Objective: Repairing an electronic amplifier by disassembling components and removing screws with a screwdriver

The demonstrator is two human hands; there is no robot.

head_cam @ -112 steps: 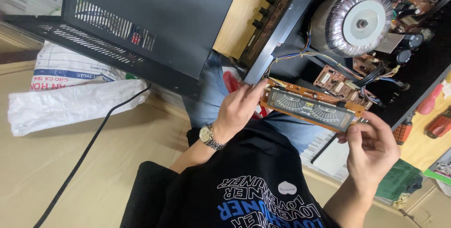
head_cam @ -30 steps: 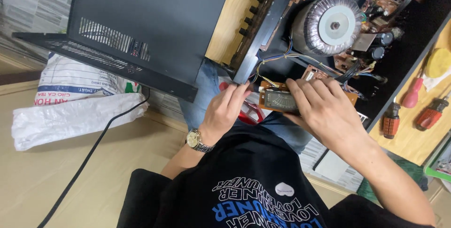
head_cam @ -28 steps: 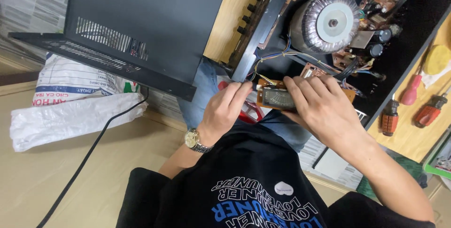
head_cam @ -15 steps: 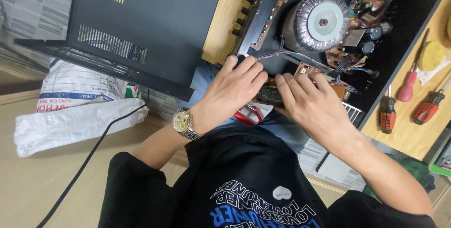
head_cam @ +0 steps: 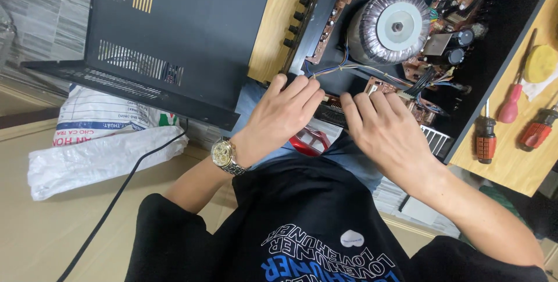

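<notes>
Hands come first, near your chest: your left hand (head_cam: 285, 113) and right hand (head_cam: 386, 134) lie side by side over the small display board (head_cam: 332, 110) at the front edge of the open chassis (head_cam: 325, 20). Only a dark sliver of the board shows between them; its long axis runs across you, from one hand to the other. Fingers (head_cam: 302, 87) of both hands are flat and stretched forward, pressing on top, not curled round anything you can see. Your left hand sits a little nearer the exposed piece. Under the left wrist a red tool (head_cam: 308, 141) peeks out, mostly hidden. Beyond lie wires (head_cam: 360, 70), then the ring transformer (head_cam: 392, 26). Screwdrivers (head_cam: 485, 139) rest on the counter (head_cam: 511, 166) to your right.
</notes>
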